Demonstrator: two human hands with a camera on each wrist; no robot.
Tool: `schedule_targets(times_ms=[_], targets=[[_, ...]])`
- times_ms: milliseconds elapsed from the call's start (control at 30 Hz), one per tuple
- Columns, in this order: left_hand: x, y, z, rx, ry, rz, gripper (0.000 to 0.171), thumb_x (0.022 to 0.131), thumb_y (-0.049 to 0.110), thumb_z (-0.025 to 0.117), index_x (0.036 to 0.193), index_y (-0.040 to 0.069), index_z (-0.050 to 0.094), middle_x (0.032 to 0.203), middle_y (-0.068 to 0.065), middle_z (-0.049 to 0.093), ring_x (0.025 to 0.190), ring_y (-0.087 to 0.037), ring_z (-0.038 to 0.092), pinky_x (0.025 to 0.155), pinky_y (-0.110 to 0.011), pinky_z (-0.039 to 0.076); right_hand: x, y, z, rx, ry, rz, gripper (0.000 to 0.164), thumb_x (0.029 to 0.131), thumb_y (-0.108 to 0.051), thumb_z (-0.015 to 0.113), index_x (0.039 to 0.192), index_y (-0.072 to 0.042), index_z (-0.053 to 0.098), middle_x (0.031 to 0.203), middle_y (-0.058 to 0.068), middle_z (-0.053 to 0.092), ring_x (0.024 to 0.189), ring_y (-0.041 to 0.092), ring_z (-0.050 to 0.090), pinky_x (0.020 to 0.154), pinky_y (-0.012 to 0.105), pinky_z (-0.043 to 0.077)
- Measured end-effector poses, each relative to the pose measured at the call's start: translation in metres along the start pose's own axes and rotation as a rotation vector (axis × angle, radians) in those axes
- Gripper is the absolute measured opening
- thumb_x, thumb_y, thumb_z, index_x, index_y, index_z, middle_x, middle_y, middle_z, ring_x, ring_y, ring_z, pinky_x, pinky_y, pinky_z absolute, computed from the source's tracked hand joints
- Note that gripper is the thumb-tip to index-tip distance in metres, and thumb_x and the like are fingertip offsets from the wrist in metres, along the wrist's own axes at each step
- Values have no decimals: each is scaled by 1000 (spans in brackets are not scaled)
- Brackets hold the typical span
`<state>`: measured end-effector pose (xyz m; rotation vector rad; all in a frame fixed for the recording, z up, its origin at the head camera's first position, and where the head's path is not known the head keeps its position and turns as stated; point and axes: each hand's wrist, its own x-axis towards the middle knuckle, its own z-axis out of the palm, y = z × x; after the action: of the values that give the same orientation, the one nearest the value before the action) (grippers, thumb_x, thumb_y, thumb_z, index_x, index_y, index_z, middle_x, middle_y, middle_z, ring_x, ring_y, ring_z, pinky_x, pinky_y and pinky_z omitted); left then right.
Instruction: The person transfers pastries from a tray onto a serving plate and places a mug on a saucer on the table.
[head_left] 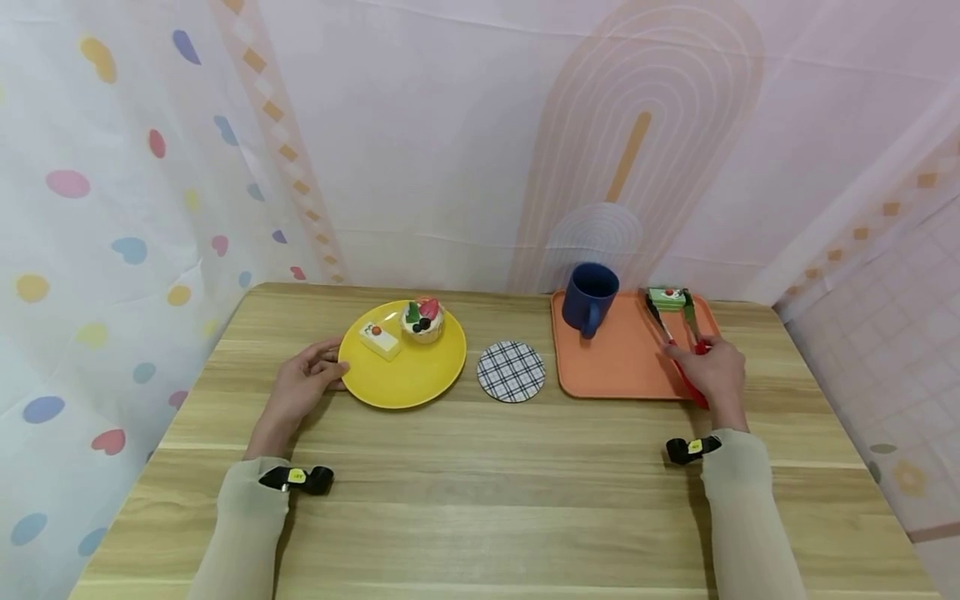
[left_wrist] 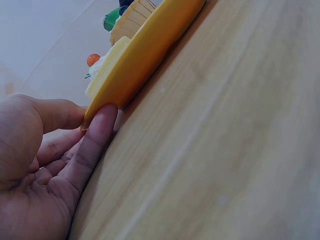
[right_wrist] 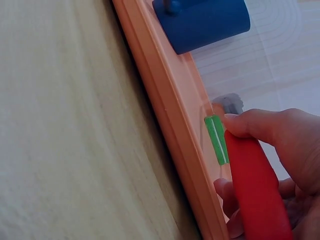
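My left hand pinches the left rim of a yellow plate, thumb above and a finger beneath in the left wrist view. A pale yellow cake slice and a fruit-topped cupcake sit on the plate. At the right, my right hand grips red-handled tongs over an orange tray. The tongs' dark tips stand spread on either side of a green cake slice at the tray's back. The slice also shows beyond the red handle in the right wrist view.
A dark blue mug stands at the tray's back left. Between plate and tray lies a round checked coaster on the wooden table. A patterned cloth backdrop rises behind the table's far edge.
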<state>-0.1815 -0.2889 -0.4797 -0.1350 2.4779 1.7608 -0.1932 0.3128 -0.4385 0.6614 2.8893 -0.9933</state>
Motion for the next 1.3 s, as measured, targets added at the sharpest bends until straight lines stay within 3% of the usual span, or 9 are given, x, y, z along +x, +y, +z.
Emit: schedule_targets(times_ms=[167, 300, 400, 633, 800, 1100, 1300], targets=[[-1, 0, 1, 8, 1, -7, 55, 104, 21, 61, 155, 7, 44, 130, -16, 56, 90, 1, 67, 80, -22, 64, -1, -2, -2, -28, -9, -2, 87, 93, -58, 64, 145, 9, 48, 141, 36, 53, 127, 49, 52, 95, 55, 53], [0, -1, 1, 11, 1, -1, 54, 105, 21, 61, 155, 8, 44, 131, -18, 55, 91, 0, 67, 81, -22, 64, -3, -2, -2, -48, -3, 9, 78, 92, -58, 67, 135, 6, 56, 128, 31, 59, 110, 43, 57, 70, 39, 50], [0, -2, 1, 8, 0, 1, 54, 105, 21, 60, 155, 9, 44, 132, -18, 55, 91, 0, 67, 81, -22, 64, -3, -3, -2, -75, 1, 18, 74, 91, -58, 67, 128, 5, 58, 121, 28, 60, 102, 39, 57, 60, 32, 44], [-1, -2, 0, 14, 2, -13, 55, 105, 21, 60, 156, 10, 43, 132, -17, 54, 92, 0, 66, 82, -22, 64, -4, -1, -1, -74, 12, -18, 79, 93, -53, 66, 142, 8, 52, 128, 32, 61, 112, 46, 58, 68, 39, 51], [-2, 0, 0, 18, 9, -19, 55, 105, 22, 60, 155, 10, 44, 132, -18, 54, 92, 0, 66, 82, -22, 64, -2, 0, -1, -86, 16, -35, 79, 93, -52, 67, 141, 8, 52, 128, 33, 61, 114, 48, 58, 75, 44, 53], [-2, 2, 1, 1, 6, -28, 54, 105, 20, 61, 155, 10, 44, 129, -13, 55, 91, 0, 66, 81, -21, 64, -3, 3, 1, -92, 24, -50, 77, 93, -53, 67, 139, 8, 54, 123, 31, 62, 108, 44, 59, 68, 37, 48], [-2, 1, 1, -3, 6, -15, 55, 105, 21, 61, 156, 9, 43, 131, -17, 55, 91, 1, 66, 81, -21, 64, -5, 3, 0, -80, 19, -65, 78, 94, -54, 65, 142, 7, 53, 124, 32, 62, 109, 46, 58, 69, 40, 49]])
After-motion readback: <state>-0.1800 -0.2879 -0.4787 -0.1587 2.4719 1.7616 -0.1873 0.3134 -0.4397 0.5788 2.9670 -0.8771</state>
